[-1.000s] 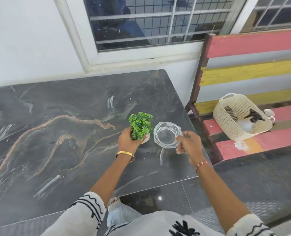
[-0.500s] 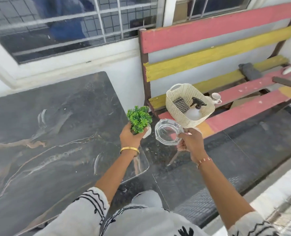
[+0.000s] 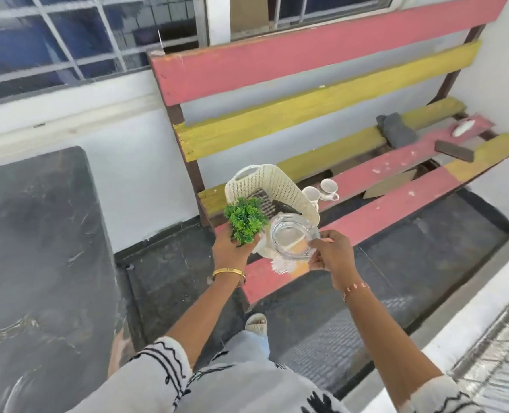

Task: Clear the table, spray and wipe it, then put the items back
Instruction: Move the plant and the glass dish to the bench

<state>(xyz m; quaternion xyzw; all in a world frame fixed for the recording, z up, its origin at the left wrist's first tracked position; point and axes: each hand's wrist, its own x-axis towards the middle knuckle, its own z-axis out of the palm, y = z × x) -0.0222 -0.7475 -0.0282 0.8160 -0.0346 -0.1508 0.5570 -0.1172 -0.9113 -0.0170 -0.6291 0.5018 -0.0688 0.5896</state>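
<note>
Nearest the camera, two patterned white sleeves [image 3: 158,380] frame the lower edge, with a sandalled foot [image 3: 257,322] on the dark floor [image 3: 322,323] between them. At left, the marble table [image 3: 38,263] runs off the frame.

Just beyond, both forearms reach over the front slat of the bench [image 3: 396,201]. The left hand [image 3: 231,248], a gold bangle [image 3: 229,272] at its wrist, has its fingers curled round the base of a small green plant [image 3: 246,219], which stands upright above the fist. The right hand [image 3: 332,253], with a beaded bracelet [image 3: 355,289], pinches the rim of a clear glass ashtray [image 3: 293,239] between thumb and fingertips; the ashtray hangs in the air just right of the plant, nearly touching it, over the bench seat.

Right behind them a white woven basket [image 3: 272,181] sits tipped on the seat, something dark showing inside it; what it is cannot be told. Two white cups [image 3: 322,190] stand beside the basket's right wall.

Farther along the seat lie a grey cloth [image 3: 396,131], a dark block [image 3: 454,150] and a pale oval thing [image 3: 463,127]. Behind the pink and yellow backrest is a white wall with a barred window [image 3: 83,40].
</note>
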